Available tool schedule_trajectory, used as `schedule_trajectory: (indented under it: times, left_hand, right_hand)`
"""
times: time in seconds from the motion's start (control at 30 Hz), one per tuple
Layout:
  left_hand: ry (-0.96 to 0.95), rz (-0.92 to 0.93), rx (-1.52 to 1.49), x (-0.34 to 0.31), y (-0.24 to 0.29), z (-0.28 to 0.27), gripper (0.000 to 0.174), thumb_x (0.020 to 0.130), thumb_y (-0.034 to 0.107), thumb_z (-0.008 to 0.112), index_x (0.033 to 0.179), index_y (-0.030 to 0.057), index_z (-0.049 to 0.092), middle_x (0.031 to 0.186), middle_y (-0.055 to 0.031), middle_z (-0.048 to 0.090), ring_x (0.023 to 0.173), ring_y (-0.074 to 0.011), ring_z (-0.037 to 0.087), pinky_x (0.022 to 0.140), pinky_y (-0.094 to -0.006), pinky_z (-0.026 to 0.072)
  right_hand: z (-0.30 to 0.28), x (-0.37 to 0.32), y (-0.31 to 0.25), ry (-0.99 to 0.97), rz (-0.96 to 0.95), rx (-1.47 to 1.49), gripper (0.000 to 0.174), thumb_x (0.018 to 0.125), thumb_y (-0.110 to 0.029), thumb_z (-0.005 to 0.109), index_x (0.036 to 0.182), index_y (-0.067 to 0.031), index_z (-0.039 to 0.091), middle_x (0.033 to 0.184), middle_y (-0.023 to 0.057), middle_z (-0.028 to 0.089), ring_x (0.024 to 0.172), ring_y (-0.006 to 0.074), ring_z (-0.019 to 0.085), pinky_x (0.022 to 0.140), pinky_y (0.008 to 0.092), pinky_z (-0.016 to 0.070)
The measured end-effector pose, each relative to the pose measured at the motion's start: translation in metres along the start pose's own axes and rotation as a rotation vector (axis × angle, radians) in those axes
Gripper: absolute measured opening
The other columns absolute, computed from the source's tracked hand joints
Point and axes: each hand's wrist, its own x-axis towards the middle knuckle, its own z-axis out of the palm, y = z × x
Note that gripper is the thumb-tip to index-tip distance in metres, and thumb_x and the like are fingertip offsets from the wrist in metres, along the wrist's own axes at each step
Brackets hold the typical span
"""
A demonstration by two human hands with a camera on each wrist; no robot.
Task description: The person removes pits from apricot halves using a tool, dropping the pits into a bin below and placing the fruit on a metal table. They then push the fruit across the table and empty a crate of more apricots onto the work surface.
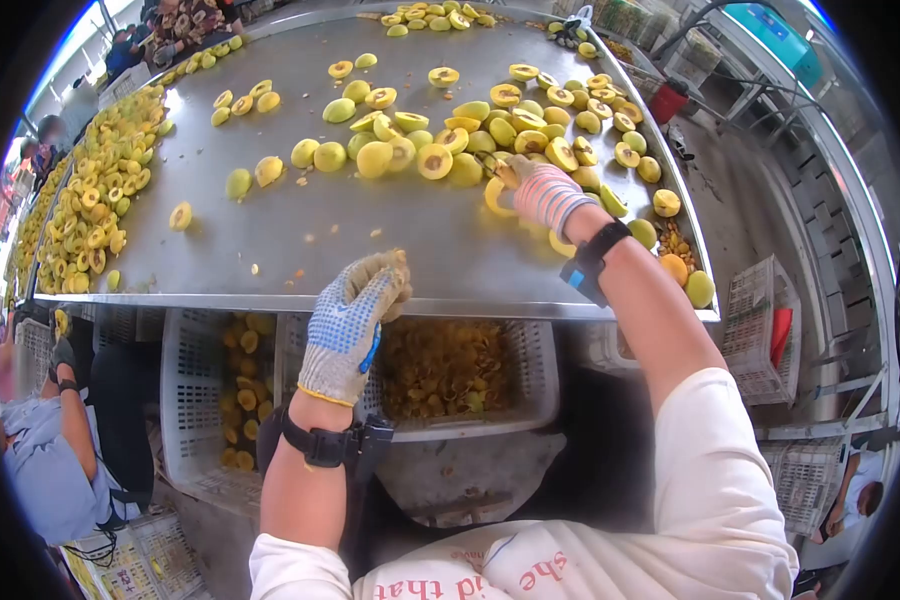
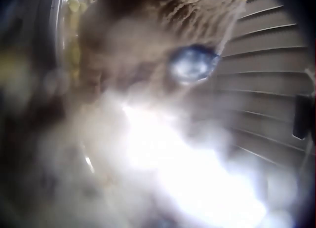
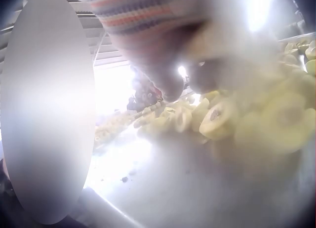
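From where I stood, bare metal tabletop [image 1: 450, 250] left a passage between the gloved left hand [image 1: 350, 318] and gloved right hand [image 1: 548, 192]. Halved yellow-green fruits [image 1: 435, 161] crowded the right hand, and a dense heap of halves [image 1: 95, 200] blocked the left end.

Left glove [image 1: 342, 330] white, blue-dotted; right glove [image 1: 550, 197] striped, seemingly pink-grey; fruit halves [image 1: 435, 161] yellow.

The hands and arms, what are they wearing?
The left hand has a whitish knit glove with blue dots and a yellow cuff edge. The right hand has a striped glove, pinkish, white and grey. Black wrist straps circle both wrists. The sleeves are white.
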Motion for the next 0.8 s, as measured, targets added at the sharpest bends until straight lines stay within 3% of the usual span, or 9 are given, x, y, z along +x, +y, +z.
schedule_trajectory:
  times: [0.17, 0.3, 0.33, 0.43, 0.5, 0.57, 0.67, 0.73, 0.8]
  left_hand:
    - [0.016, 0.005, -0.125, 0.005, 0.008, -0.007, 0.026, 0.095, 0.018, 0.063, 0.116, 0.0028, 0.065, 0.103, -0.0061, 0.069, 0.090, -0.0139, 0.065, 0.079, -0.0267, 0.0509]
    - [0.019, 0.029, -0.201, 0.001, 0.007, -0.010, 0.027, 0.094, 0.020, 0.066, 0.116, 0.0033, 0.066, 0.100, -0.0056, 0.070, 0.087, -0.0133, 0.065, 0.079, -0.0273, 0.0510]
    - [0.033, 0.022, -0.211, 0.001, 0.005, -0.010, 0.030, 0.096, 0.023, 0.064, 0.118, 0.0037, 0.065, 0.103, -0.0065, 0.069, 0.090, -0.0152, 0.065, 0.080, -0.0285, 0.0510]
    - [0.078, 0.013, -0.280, 0.003, -0.007, -0.008, 0.037, 0.098, 0.031, 0.059, 0.124, 0.0053, 0.060, 0.111, -0.0083, 0.066, 0.100, -0.0190, 0.063, 0.083, -0.0313, 0.0507]
    - [0.117, 0.030, -0.393, 0.005, -0.014, 0.001, 0.042, 0.099, 0.036, 0.058, 0.129, 0.0068, 0.056, 0.116, -0.0082, 0.063, 0.106, -0.0192, 0.061, 0.085, -0.0323, 0.0504]
    - [0.078, 0.147, -0.285, 0.007, -0.022, 0.011, 0.046, 0.100, 0.041, 0.054, 0.132, 0.0083, 0.053, 0.121, -0.0078, 0.061, 0.113, -0.0201, 0.059, 0.091, -0.0354, 0.0499]
    - [0.064, 0.393, 0.098, 0.011, -0.041, 0.011, 0.045, 0.101, 0.042, 0.052, 0.130, 0.0078, 0.054, 0.120, -0.0089, 0.063, 0.111, -0.0216, 0.060, 0.094, -0.0363, 0.0496]
    - [0.100, 0.519, 0.281, 0.012, -0.044, 0.009, 0.044, 0.101, 0.042, 0.051, 0.128, 0.0073, 0.055, 0.118, -0.0102, 0.064, 0.109, -0.0229, 0.061, 0.096, -0.0368, 0.0498]
    - [0.097, 0.486, 0.125, 0.010, -0.038, 0.010, 0.043, 0.101, 0.042, 0.051, 0.125, 0.0066, 0.057, 0.115, -0.0117, 0.065, 0.107, -0.0248, 0.062, 0.094, -0.0380, 0.0507]
  right_hand:
    - [0.005, 0.030, -0.008, -0.233, 0.100, -0.107, 0.066, 0.072, -0.039, 0.077, 0.125, -0.0050, 0.057, 0.109, 0.0200, 0.068, 0.100, 0.0375, 0.065, 0.086, 0.0432, 0.0522]
    - [0.015, 0.008, -0.008, -0.148, 0.105, 0.048, 0.067, 0.069, -0.039, 0.079, 0.120, -0.0010, 0.055, 0.096, 0.0221, 0.068, 0.091, 0.0388, 0.065, 0.081, 0.0446, 0.0530]
    - [0.019, 0.008, -0.006, -0.152, 0.139, 0.180, 0.064, 0.070, -0.035, 0.080, 0.117, -0.0008, 0.055, 0.084, 0.0177, 0.067, 0.069, 0.0323, 0.065, 0.064, 0.0417, 0.0541]
    - [0.038, -0.008, -0.006, -0.147, -0.071, 0.572, 0.053, 0.074, -0.030, 0.080, 0.112, -0.0021, 0.056, 0.077, 0.0115, 0.064, 0.054, 0.0225, 0.058, 0.049, 0.0360, 0.0479]
    - [0.010, -0.056, -0.052, -0.166, -0.163, 0.889, 0.044, 0.079, -0.027, 0.079, 0.109, -0.0033, 0.057, 0.075, 0.0082, 0.062, 0.048, 0.0169, 0.055, 0.041, 0.0327, 0.0433]
    - [-0.013, -0.102, -0.103, -0.231, -0.035, 1.103, 0.042, 0.082, -0.028, 0.078, 0.109, -0.0038, 0.056, 0.077, 0.0114, 0.064, 0.054, 0.0239, 0.062, 0.047, 0.0358, 0.0479]
    - [0.024, -0.113, -0.120, 0.254, -0.349, 0.446, 0.045, 0.084, -0.032, 0.077, 0.112, -0.0050, 0.055, 0.082, 0.0166, 0.067, 0.072, 0.0359, 0.067, 0.060, 0.0401, 0.0524]
    - [0.024, -0.132, -0.116, 0.320, -0.350, 0.524, 0.047, 0.085, -0.036, 0.075, 0.114, -0.0059, 0.054, 0.086, 0.0187, 0.067, 0.083, 0.0401, 0.065, 0.068, 0.0426, 0.0525]
    - [0.018, -0.153, -0.112, 0.370, -0.319, 0.414, 0.048, 0.085, -0.040, 0.072, 0.115, -0.0074, 0.052, 0.088, 0.0180, 0.068, 0.084, 0.0409, 0.066, 0.070, 0.0457, 0.0528]
